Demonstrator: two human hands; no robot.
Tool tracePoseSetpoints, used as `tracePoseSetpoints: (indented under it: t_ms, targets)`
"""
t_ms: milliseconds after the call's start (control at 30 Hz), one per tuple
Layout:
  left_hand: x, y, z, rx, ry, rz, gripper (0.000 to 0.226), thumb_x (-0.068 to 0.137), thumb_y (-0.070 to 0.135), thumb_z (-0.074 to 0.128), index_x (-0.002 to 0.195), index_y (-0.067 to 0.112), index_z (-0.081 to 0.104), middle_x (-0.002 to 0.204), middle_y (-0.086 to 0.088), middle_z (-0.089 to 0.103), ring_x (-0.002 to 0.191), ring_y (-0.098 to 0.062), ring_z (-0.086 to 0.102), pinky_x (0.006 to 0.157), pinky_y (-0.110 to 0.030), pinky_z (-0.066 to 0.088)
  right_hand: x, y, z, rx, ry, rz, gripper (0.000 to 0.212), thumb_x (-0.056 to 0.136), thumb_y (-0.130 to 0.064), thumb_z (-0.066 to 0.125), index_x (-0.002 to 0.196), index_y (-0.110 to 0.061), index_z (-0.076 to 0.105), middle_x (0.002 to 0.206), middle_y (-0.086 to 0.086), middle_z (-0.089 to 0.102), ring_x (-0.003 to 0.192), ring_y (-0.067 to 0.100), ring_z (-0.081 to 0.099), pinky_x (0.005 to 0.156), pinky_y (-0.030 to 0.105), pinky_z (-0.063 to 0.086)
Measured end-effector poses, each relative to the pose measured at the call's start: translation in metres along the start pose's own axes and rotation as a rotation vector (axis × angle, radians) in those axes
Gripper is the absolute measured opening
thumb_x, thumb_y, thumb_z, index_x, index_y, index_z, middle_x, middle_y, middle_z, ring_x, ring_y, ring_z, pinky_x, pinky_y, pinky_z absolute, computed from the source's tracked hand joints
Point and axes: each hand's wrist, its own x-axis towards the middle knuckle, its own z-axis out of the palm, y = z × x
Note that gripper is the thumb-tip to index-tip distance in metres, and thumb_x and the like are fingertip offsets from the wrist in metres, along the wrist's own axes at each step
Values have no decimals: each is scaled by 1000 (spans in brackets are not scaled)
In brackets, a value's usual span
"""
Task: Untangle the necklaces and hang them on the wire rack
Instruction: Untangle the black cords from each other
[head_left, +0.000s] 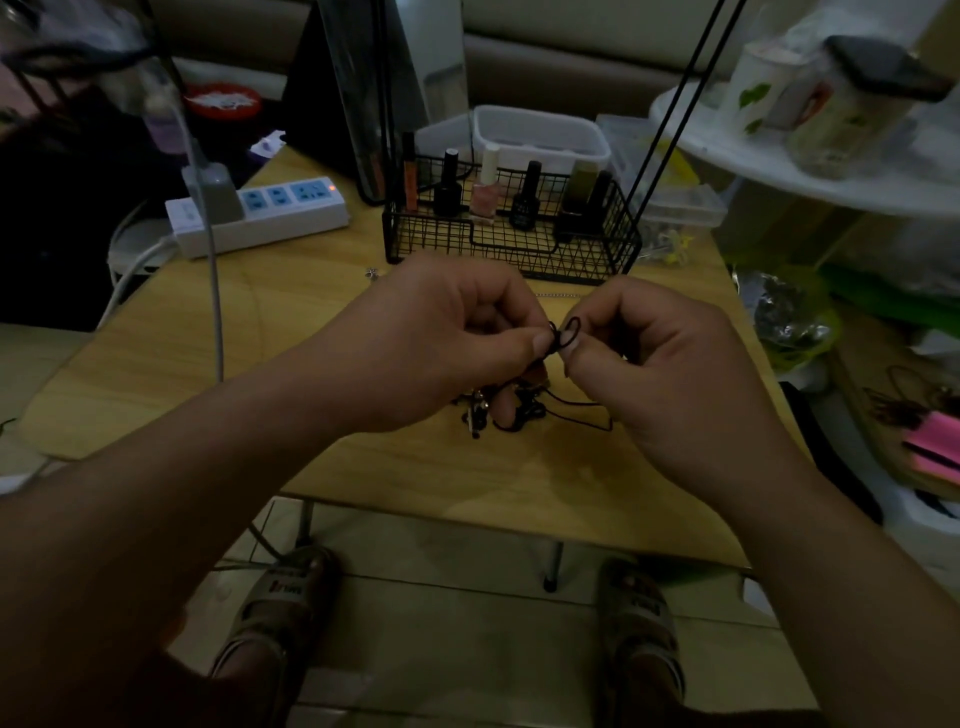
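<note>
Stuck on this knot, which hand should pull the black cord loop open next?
Probably the right hand: it pinches the black cord loop directly, while the left hand pins the crossing beside it, above the tangle.

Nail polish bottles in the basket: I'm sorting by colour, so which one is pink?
The white-capped pink bottle in the wire basket; the left dark bottle and right dark bottle beside it have black caps.

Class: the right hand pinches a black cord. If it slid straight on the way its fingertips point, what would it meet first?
Probably the left hand, which pinches the same black cord just opposite the right hand; depth is unclear.
</note>
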Motion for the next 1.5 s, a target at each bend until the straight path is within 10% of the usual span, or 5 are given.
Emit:
tracePoseSetpoints:
  t_ms: [100, 800, 1033, 1333, 1500]
  targets:
    - [-1, -1, 1, 4, -17, 4, 3, 97, 9, 69, 95, 11, 69, 73, -1, 76, 62, -13, 75, 54, -18, 52, 1, 0, 2, -8, -26, 9, 8, 90, -12, 70, 83, -13, 68, 68, -3, 60, 60, 2, 51, 53, 15, 41]
    - [0, -4, 2, -236, 151, -130, 6, 102, 3, 56, 96, 4, 59, 71, -12, 74, 65, -24, 76, 57, -22, 56, 1, -2, 22, 320, -83, 241, 6, 100, -17, 64, 100, -12, 66, 92, 8, 78, 84, 21, 75, 69, 25, 54]
    - [2, -4, 6, -373, 229, -194, 13, 107, 8, 43, 96, 10, 49, 72, -11, 72, 71, -33, 76, 69, -38, 62, 9, -4, 17, 856, -13, 453, 16, 100, -8, 45, 90, -13, 56, 86, 7, 70, 85, 23, 70, 85, 40, 53]
    - [-1, -5, 18, -509, 209, -222, 15, 106, 12, 37, 94, 11, 46, 58, -3, 54, 56, -31, 65, 97, -63, 55, 12, -1, 7, 1145, -5, 543, 9, 88, -19, 50, 80, -19, 45, 57, -6, 26, 47, 8, 30, 43, 20, 30]
    - [2, -4, 14, -751, 212, -262, 9, 105, 12, 36, 99, 11, 44, 72, -8, 61, 43, -16, 38, 85, -48, 63, 10, 3, -8, 856, -33, 531, 33, 80, -22, 59, 111, -11, 59, 68, -2, 46, 48, 7, 25, 39, 19, 16]
